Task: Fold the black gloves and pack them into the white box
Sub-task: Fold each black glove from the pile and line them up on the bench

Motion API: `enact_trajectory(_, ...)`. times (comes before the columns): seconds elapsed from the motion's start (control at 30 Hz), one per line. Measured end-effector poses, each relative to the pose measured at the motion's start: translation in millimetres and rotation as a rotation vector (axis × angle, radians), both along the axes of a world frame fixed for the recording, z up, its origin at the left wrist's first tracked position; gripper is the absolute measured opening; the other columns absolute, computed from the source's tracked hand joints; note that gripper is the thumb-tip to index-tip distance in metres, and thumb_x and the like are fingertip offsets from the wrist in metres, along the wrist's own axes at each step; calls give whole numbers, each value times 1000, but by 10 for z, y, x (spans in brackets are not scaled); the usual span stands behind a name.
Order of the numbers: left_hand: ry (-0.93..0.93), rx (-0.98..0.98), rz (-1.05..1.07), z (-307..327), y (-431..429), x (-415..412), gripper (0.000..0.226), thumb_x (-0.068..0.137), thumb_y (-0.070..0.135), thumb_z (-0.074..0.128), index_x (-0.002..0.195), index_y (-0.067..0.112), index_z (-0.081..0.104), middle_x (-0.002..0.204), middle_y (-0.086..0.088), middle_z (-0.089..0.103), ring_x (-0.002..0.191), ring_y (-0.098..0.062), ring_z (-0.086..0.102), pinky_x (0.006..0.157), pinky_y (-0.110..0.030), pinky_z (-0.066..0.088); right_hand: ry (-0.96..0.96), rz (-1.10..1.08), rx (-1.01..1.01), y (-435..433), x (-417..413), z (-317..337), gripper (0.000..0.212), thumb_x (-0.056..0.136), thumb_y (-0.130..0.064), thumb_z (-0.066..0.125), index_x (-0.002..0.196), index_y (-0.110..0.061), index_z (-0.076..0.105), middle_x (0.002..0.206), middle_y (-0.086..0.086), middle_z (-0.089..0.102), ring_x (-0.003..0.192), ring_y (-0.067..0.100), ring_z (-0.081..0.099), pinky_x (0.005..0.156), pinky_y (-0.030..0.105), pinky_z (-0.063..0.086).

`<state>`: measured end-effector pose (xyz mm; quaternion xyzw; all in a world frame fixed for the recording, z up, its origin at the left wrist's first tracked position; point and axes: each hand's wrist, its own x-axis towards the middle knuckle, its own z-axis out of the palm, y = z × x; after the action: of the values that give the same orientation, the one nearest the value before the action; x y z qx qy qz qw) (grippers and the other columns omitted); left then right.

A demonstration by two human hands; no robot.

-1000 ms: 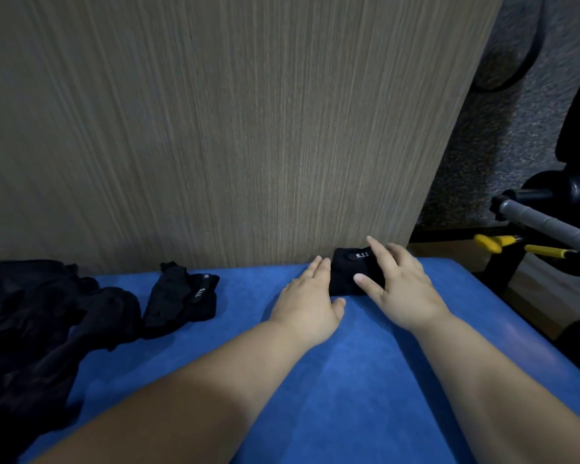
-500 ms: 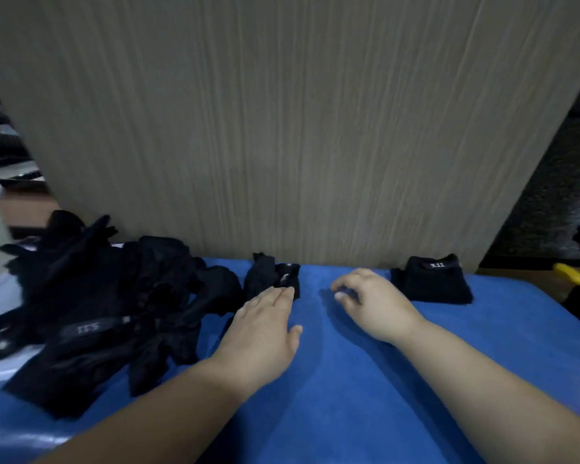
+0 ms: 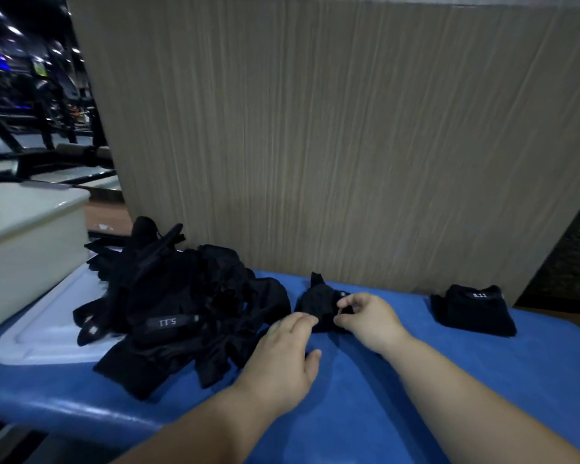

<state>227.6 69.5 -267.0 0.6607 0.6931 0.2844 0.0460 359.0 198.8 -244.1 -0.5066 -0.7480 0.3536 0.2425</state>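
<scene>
A loose black glove lies crumpled on the blue table near the wooden panel. My right hand pinches its right edge with curled fingers. My left hand lies flat with straight fingers, its tips touching the glove's near edge. A folded black glove with a 5.11 label sits apart at the far right. A heap of unfolded black gloves lies to the left. The white box stands at the far left.
A white lid or tray lies flat under the heap's left side, next to the box. An upright wooden panel walls off the table's far edge. Dark gym equipment stands beyond at the upper left.
The view has swung left, bringing the white box into sight. My right hand has moved left onto the loose glove and closed on its edge. My left hand now touches that glove.
</scene>
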Motion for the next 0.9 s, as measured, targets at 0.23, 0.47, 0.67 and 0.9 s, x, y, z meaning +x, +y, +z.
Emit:
enact_trajectory(0.23, 141, 75, -62, 11, -48, 47, 47, 90, 57, 49, 131, 36, 44, 127, 22, 42, 124, -1, 31, 107, -22, 21, 34, 157, -138, -323, 549, 28, 29, 70, -24, 82, 96, -27, 69, 95, 1, 69, 86, 9, 63, 83, 23, 49)
enact_trajectory(0.47, -44, 125, 21, 74, -88, 112, 11, 92, 36, 56, 92, 25, 57, 86, 11, 56, 83, -8, 53, 72, -23, 44, -46, 262, -114, -451, 809, 60, 19, 78, -36, 76, 95, -32, 67, 86, -3, 60, 77, 5, 55, 77, 21, 45)
enact_trajectory(0.67, -684, 35, 147, 89, -38, 132, 11, 90, 32, 61, 83, 23, 58, 79, 4, 64, 77, -12, 62, 70, -26, 51, -177, 86, 174, -571, 791, 104, 14, 85, -45, 66, 84, -31, 70, 95, -5, 59, 91, 9, 58, 88, 25, 45)
enact_trajectory(0.9, -1115, 161, -91, 473, -103, 462, 10, 96, 19, 55, 90, 14, 62, 78, 4, 66, 75, -9, 61, 70, -22, 49, 580, 194, -612, -833, 601, 310, 80, 69, -74, 39, 125, -19, 53, 111, 16, 68, 99, 28, 68, 79, 37, 53)
